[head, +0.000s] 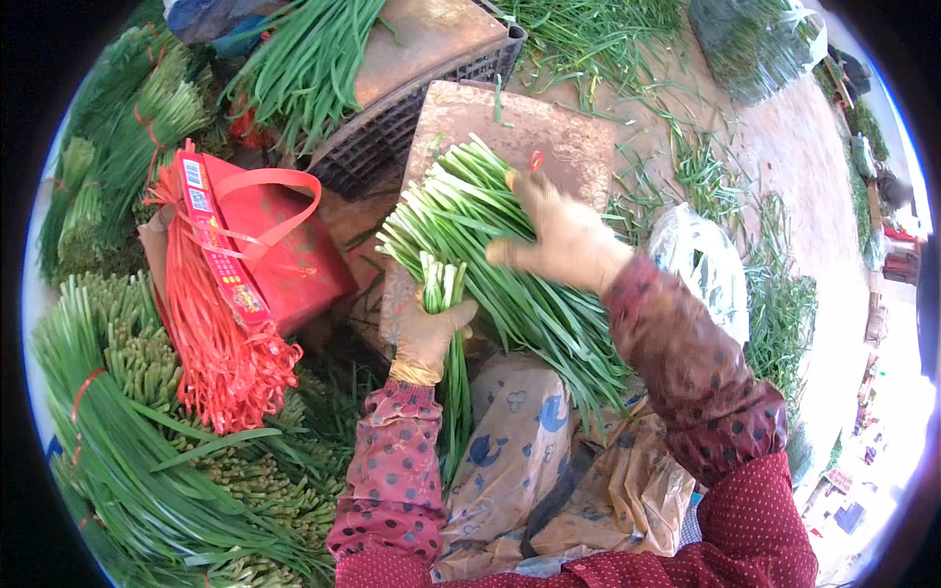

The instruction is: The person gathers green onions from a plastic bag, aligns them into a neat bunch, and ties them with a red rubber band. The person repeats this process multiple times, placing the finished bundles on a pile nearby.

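My gloved left hand [428, 331] grips a small bunch of garlic chives [443, 285], pale cut ends up and green leaves hanging past the wrist. A larger loose heap of garlic chives [478, 213] lies slantwise on a worn board [441, 110], its white ends towards the upper left. Over this heap is my gloved right hand [562, 239], blurred, thumb and fingers apart, with nothing seen held. Whether it touches the leaves I cannot tell. A small red loop [537, 160] shows just beyond its fingers.
Left of the board, a red bag [283, 253] carries a hank of red plastic ties [213, 353]. Tied chive bundles [110, 441] are piled at the left. A black plastic crate [367, 136] bears more chives [309, 66]. Loose leaves and a white plastic bag [698, 264] lie at right.
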`<state>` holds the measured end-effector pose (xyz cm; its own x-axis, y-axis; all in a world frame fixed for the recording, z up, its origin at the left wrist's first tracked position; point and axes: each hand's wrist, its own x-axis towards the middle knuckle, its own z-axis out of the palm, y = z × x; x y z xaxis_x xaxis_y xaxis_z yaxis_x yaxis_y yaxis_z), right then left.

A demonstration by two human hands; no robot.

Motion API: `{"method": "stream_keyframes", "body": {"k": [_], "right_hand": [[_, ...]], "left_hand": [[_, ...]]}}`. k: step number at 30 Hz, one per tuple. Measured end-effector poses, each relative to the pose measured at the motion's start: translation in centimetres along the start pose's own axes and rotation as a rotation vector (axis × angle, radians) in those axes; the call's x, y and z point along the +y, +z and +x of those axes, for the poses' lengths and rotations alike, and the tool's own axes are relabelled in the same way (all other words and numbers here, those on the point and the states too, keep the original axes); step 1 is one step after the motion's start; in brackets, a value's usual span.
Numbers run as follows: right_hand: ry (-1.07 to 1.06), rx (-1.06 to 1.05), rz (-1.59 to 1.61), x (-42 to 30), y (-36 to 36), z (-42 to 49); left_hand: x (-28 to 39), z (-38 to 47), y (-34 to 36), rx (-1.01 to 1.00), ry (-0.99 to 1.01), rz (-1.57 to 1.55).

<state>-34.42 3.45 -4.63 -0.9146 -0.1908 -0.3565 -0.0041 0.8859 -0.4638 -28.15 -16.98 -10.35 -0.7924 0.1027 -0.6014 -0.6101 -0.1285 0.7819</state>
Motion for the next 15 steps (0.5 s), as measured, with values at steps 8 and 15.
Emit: {"method": "stream_keyframes", "body": {"k": [8, 15], "right_hand": [[0.302, 0.088, -0.256, -2.2, 7.0, -1.1], [0.302, 0.089, -0.210, -1.5, 7.3, -1.1]], "left_hand": [[-0.2, -4.3, -2.7, 0.097, 0.163, 0.494], [8.4, -12.9, -3.4, -0.213, -0.024, -0.010]]}}
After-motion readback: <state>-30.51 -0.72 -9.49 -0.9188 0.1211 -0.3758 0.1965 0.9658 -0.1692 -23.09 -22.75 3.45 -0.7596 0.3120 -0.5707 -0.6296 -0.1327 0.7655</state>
